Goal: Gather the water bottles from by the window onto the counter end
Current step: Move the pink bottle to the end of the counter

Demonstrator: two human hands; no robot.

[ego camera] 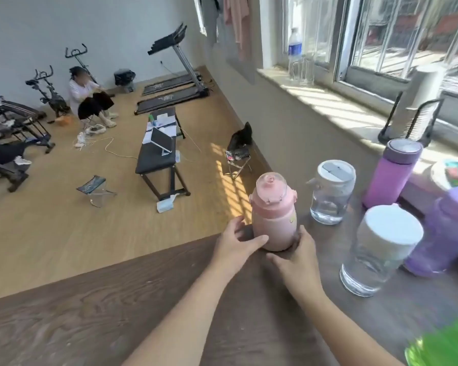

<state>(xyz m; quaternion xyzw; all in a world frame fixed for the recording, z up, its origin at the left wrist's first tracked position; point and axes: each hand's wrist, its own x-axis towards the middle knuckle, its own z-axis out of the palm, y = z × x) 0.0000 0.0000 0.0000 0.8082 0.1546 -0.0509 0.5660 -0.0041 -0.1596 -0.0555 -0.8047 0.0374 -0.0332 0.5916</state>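
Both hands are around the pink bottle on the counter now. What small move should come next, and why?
Probably let go: the pink bottle stands upright near the counter corner, cupped by left hand and right hand. A plastic bottle waits on the windowsill.

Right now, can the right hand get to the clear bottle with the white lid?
Probably yes. The right hand is on the pink bottle, and only bare counter lies between it and the clear bottle.
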